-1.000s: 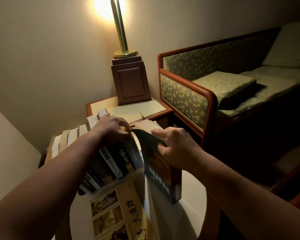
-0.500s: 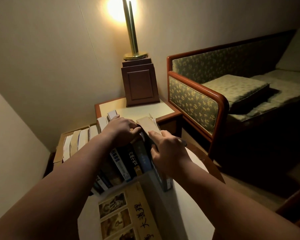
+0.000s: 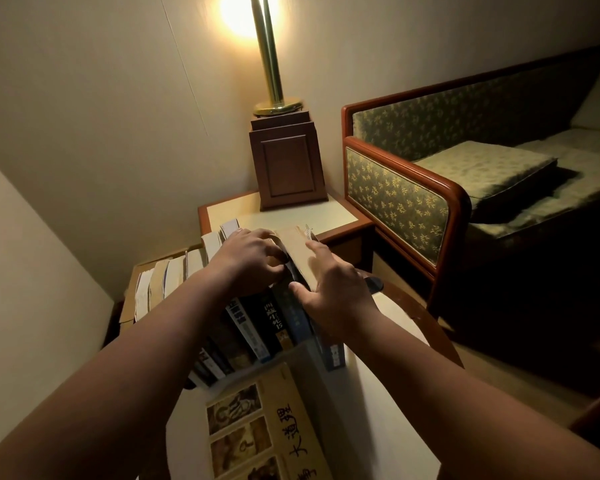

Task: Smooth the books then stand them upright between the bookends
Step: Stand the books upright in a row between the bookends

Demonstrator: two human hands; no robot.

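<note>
Tan page tops show under the right hand (image 3: 333, 289). Its fingers are spread out almost straight and lie flat on the side of the last book (image 3: 330, 353), with the thumb against the spine. It presses this book toward the row (image 3: 270, 323) and does not wrap round it.

The left hand (image 3: 248, 263) sits on top of the row. Its fingers are bent over the page tops and grip them, so the books do not tip.

I think the step in hand is standing the last book up at the right end of the row. It looks nearly up, but it leans a little, and so do the books beside it. The next move should be to push it in tight and straight, so no gap is left and nothing slides on the desk (image 3: 361, 417). The left hand should hold on until the row stands by itself.

A small dark thing (image 3: 373, 284) pokes out just past the right hand. It may be a bookend, but it is too dark to tell.

A yellow book (image 3: 274, 427) lies flat on the desk, closer to the person, with its far end just beside the foot of the row. I think it is the next one to smooth and stand up.

Further back are a lamp (image 3: 267, 64) and a green sofa (image 3: 413, 195).
</note>
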